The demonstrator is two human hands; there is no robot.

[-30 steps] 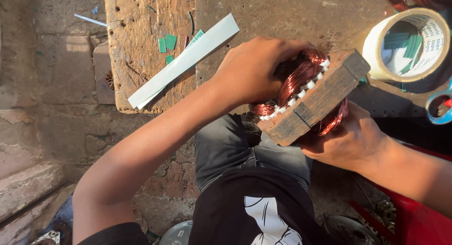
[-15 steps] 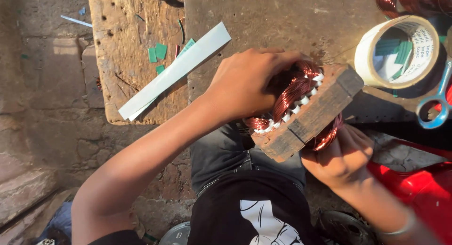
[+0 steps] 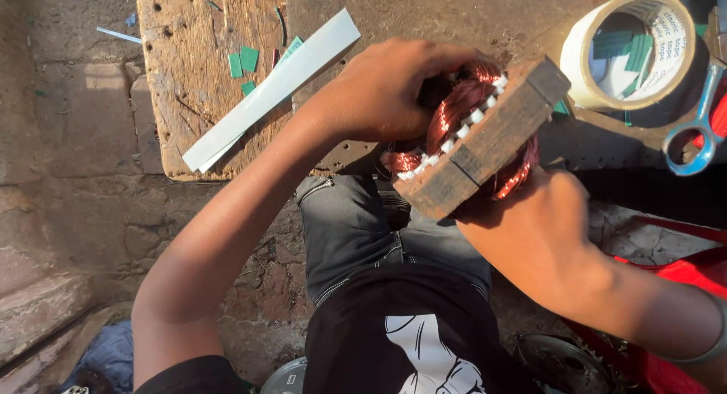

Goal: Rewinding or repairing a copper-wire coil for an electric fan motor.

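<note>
Beyond the right hand (image 3: 541, 231), up at the far right of the bench, a roll of tape (image 3: 632, 49) lies flat: cream-white ring, printed lettering on the inner wall, small green paper pieces visible through its centre. Blue-handled scissors (image 3: 693, 133) sit just beside the roll, toward the right edge.

Beyond the left hand (image 3: 382, 91) and off to its left, a long white strip (image 3: 273, 87) lies diagonally across the seam between a worn wooden board (image 3: 182, 76) and the darker bench top (image 3: 454, 15). Small green paper scraps (image 3: 244, 67) lie scattered by the strip on the board.

Motor stator (image 3: 473, 137): blocky laminated core, dark and rusty on its outer face, tilted, held between both hands just off the near edge of the bench, above the person's lap. Bright copper wire coils bulge from both ends, reddish and glossy in the sunlight. A row of white insulating slips shows along the slot edge.

Left hand comes over the top, fingers curled and closed onto the upper coil bundle. Right hand cups the stator from below, closed on the core and lower coil; fingertips are hidden behind it, so the exact grip there is probably a wrap but not certain.

Red container (image 3: 681, 288) lies just beneath the right forearm.
</note>
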